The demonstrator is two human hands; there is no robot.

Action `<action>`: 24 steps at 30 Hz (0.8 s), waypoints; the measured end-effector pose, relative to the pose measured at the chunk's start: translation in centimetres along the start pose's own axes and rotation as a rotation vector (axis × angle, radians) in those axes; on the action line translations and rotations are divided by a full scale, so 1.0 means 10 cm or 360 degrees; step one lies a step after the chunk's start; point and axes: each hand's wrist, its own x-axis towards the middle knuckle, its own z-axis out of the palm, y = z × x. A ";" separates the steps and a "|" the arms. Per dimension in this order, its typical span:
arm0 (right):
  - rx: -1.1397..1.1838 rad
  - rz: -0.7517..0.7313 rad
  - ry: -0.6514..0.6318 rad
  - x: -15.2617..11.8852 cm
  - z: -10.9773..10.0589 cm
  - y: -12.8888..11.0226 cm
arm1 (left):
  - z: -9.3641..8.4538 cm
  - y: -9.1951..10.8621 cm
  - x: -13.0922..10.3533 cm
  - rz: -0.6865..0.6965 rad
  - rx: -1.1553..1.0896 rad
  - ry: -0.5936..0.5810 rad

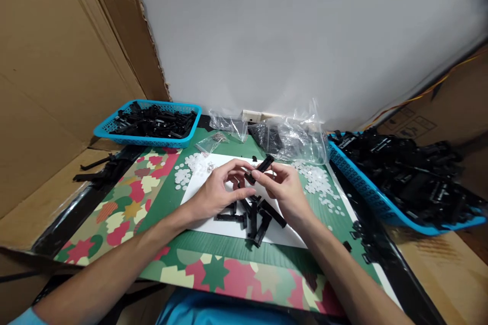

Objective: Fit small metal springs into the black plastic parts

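A black plastic part (263, 166) is held above the white sheet (221, 227), tilted up to the right. My right hand (282, 185) pinches it between thumb and fingers. At its lower left end is my left hand (224, 188), with fingers curled and thumb apart from the index finger; whether it grips anything is hidden. Below both hands several long black parts (253, 218) lie loosely on the sheet. Small translucent white discs (183, 176) are spread left of my left hand, and more discs (318, 180) lie to the right of my right hand.
A blue basket (152, 140) of black parts stands at the back left. Another blue basket (366, 190), heaped with black parts, is on the right. Clear plastic bags (297, 137) lie along the wall. Loose black parts (97, 170) rest at the left edge; small black pieces (368, 249) lie right.
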 end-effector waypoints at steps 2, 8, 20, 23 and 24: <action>-0.0046 0.0015 -0.0071 0.00 0.00 0.02 | 0.02 0.01 -0.02 0.0017 0.0107 0.0058; -0.0649 -0.0053 -0.0041 0.15 -0.45 0.12 | -0.06 -0.05 0.00 0.0017 0.0390 0.0232; -0.1620 0.0003 0.0101 0.34 -0.49 0.39 | -0.20 -0.33 0.12 -0.0069 0.0251 0.0516; -0.1667 0.0061 0.0049 0.37 -0.47 0.38 | -0.20 -0.32 0.11 -0.0075 0.0270 0.0480; -0.1676 0.0079 0.0032 0.38 -0.48 0.39 | -0.19 -0.31 0.11 -0.0076 0.0274 0.0471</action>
